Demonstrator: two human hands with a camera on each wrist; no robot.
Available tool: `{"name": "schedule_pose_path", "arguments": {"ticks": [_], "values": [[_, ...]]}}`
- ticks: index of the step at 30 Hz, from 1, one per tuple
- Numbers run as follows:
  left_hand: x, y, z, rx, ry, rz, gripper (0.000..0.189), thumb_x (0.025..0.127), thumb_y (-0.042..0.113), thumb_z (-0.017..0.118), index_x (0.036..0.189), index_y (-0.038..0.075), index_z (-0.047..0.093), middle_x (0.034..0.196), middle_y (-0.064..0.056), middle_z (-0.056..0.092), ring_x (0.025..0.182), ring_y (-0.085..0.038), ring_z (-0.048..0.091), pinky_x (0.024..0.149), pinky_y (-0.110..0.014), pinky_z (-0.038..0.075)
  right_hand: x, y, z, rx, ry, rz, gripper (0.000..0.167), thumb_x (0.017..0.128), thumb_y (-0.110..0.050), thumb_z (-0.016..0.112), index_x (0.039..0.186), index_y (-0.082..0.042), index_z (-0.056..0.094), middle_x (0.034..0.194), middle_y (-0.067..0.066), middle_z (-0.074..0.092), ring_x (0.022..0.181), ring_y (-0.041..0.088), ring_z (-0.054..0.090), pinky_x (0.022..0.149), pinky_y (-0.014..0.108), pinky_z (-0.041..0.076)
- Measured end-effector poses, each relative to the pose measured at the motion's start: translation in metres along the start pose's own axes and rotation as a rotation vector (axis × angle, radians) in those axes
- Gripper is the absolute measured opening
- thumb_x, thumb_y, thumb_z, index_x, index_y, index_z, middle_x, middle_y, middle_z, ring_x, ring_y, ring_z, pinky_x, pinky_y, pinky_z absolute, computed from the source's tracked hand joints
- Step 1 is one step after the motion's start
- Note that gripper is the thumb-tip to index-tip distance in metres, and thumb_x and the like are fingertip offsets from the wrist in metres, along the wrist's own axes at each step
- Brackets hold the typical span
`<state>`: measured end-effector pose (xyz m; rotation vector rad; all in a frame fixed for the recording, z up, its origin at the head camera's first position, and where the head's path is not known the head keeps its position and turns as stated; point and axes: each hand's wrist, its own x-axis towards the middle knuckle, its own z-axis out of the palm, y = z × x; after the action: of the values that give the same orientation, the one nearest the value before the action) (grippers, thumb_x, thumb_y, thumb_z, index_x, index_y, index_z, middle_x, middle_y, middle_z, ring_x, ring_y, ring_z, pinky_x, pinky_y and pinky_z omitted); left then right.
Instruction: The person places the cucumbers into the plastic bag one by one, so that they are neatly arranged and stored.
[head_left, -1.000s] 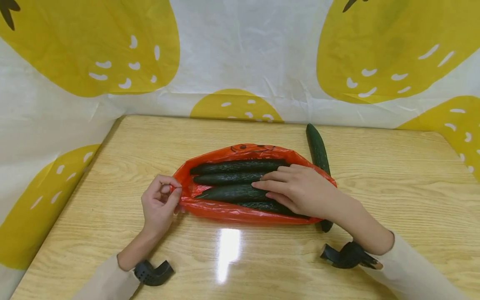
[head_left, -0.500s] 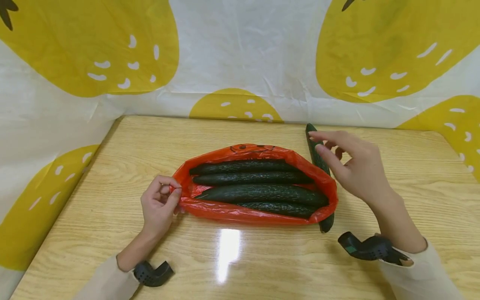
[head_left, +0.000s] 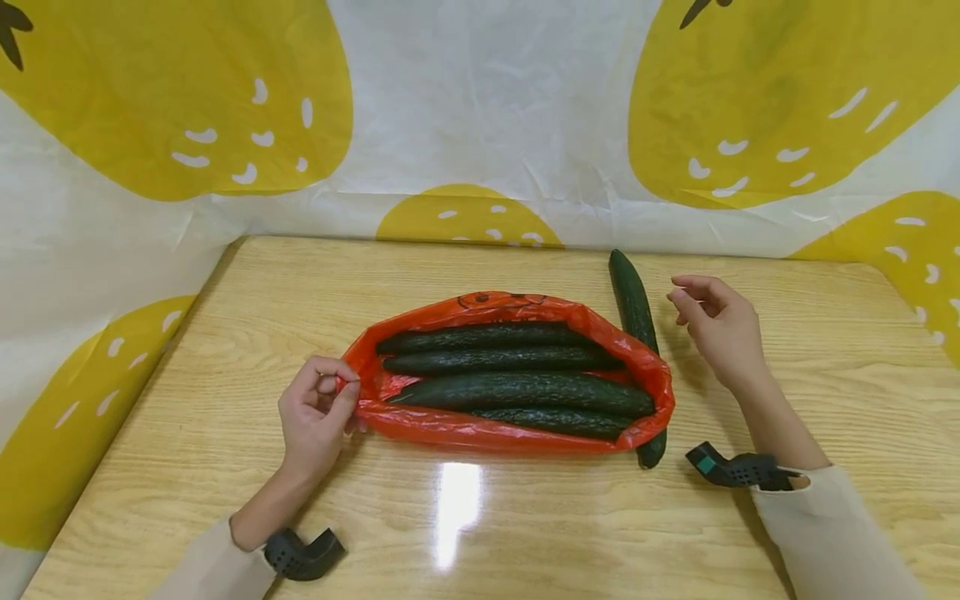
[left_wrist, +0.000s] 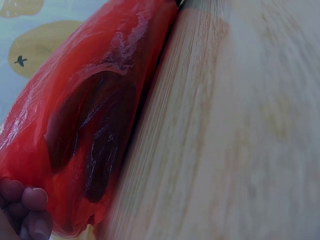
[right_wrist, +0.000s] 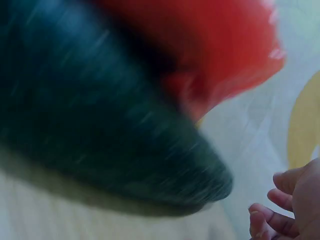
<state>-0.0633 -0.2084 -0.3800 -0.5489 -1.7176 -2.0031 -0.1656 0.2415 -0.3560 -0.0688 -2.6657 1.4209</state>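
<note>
A red plastic bag [head_left: 480,433] lies with its mouth spread wide, several dark green cucumbers [head_left: 525,390] side by side inside it. My left hand [head_left: 318,408] pinches the bag's left rim between thumb and forefinger; in the left wrist view its curled fingertips [left_wrist: 34,199] touch the red plastic. One more cucumber [head_left: 633,300] lies on the table just right of the bag, its middle partly hidden by the bag's right end. To the right of that cucumber, my right hand [head_left: 723,333] hovers with loosely bent fingers, holding nothing. In the right wrist view this loose cucumber [right_wrist: 100,120] looms large.
The wood-grain table [head_left: 540,525] carries the bag and the loose cucumber. A white cloth with yellow fruit prints [head_left: 495,108] hangs along the table's back and left edges. Each wrist wears a black camera mount, such as the right one [head_left: 738,469].
My right hand has come off the cucumbers in the bag and moved right, passing over the loose cucumber to its right side. The left hand keeps its pinch on the rim.
</note>
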Motion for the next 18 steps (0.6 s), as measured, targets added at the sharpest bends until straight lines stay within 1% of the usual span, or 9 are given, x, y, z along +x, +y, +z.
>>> {"name": "schedule_pose_path", "arguments": {"ticks": [2,5,10,13,18], "values": [[0.000,0.000,0.000,0.003,-0.001,0.003,0.014,0.079,-0.023,0.045,0.089,-0.014,0.050,0.059,-0.009,0.058,0.034,-0.018,0.046,0.031,-0.025,0.038,0.000,0.007,0.004,-0.001,-0.026,0.005,0.042,0.096,-0.032,0.056,0.128,-0.004,0.056,0.100,0.004,0.060,0.071,0.012,0.056,0.055,0.018,0.044],[-0.001,0.000,0.000,0.000,-0.001,0.007,0.011,0.080,-0.023,0.045,0.088,-0.017,0.048,0.059,-0.009,0.058,0.033,-0.018,0.046,0.031,-0.026,0.037,0.000,0.013,0.008,0.004,-0.050,-0.006,0.047,0.096,-0.032,0.055,0.132,-0.002,0.052,0.104,0.007,0.057,0.071,0.012,0.056,0.056,0.018,0.044],[-0.002,-0.001,0.001,-0.004,0.003,0.007,0.009,0.080,-0.023,0.045,0.087,-0.019,0.046,0.059,-0.009,0.057,0.034,-0.018,0.046,0.031,-0.026,0.037,0.000,0.017,0.010,0.026,-0.058,-0.005,0.049,0.096,-0.036,0.054,0.134,-0.005,0.050,0.105,0.006,0.057,0.070,0.011,0.055,0.057,0.018,0.043],[-0.001,-0.001,0.001,-0.003,0.003,0.009,0.009,0.079,-0.024,0.045,0.087,-0.019,0.046,0.059,-0.009,0.057,0.034,-0.018,0.045,0.032,-0.026,0.038,-0.001,0.018,0.009,0.014,-0.087,-0.012,0.049,0.096,-0.037,0.054,0.134,-0.007,0.050,0.104,0.006,0.055,0.070,0.012,0.054,0.056,0.020,0.042],[0.000,0.000,0.000,-0.004,-0.007,0.013,0.010,0.079,-0.024,0.045,0.088,-0.019,0.046,0.059,-0.009,0.056,0.034,-0.018,0.044,0.031,-0.026,0.037,-0.004,0.018,0.010,-0.019,-0.140,-0.040,0.050,0.096,-0.035,0.056,0.137,-0.008,0.047,0.109,0.006,0.055,0.072,0.012,0.055,0.057,0.022,0.042]]}}
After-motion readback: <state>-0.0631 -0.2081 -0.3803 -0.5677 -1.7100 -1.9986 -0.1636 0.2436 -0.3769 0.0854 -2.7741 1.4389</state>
